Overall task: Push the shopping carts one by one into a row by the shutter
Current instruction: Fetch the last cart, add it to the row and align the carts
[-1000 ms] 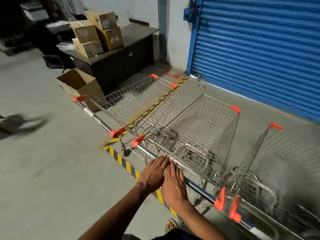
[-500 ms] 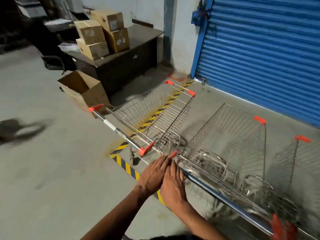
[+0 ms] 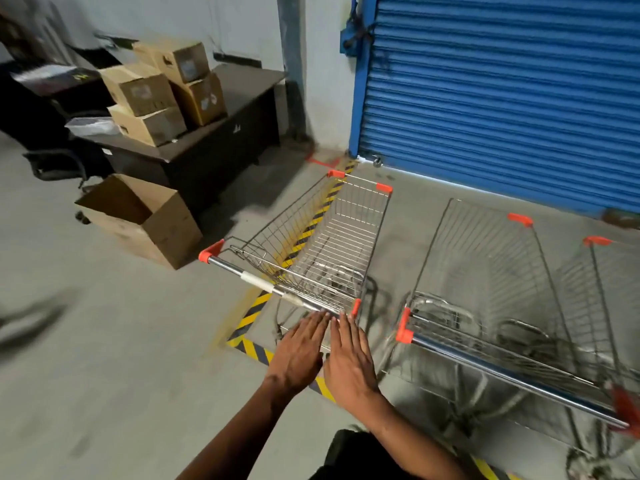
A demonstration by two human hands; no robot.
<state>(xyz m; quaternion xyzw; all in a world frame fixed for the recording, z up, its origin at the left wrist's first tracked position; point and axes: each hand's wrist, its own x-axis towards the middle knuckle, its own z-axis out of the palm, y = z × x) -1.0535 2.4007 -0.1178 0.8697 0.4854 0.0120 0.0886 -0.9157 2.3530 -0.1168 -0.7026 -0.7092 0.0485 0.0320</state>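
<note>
In your head view, the cart in front of you is a wire-mesh basket of bright steel rods, narrowing toward its nose, with orange plastic caps on its front corners and at both ends of its handle bar. That bar is a smooth chrome tube with a pale sleeve near its middle. The cart's long axis runs from you toward the shutter, nose pointing at it and stopping just short, and the handle lies crosswise nearest you. It stands over the yellow-and-black floor tape, which shows through the mesh.

Your left hand and right hand lie side by side, fingers straight and close together, flat and gripping nothing. Their fingertips reach the right end of the handle bar; blur keeps you from telling whether they press it or only touch.

Right of this cart, also by the shutter, a second cart of the same wire and orange trim stands parallel, with a third cart close against its far side; both are smeared by motion. The shutter is ribbed blue metal in horizontal slats. Left of the cart, an open cardboard box sits on the grey concrete floor, and behind it a dark desk carries stacked cardboard boxes.
</note>
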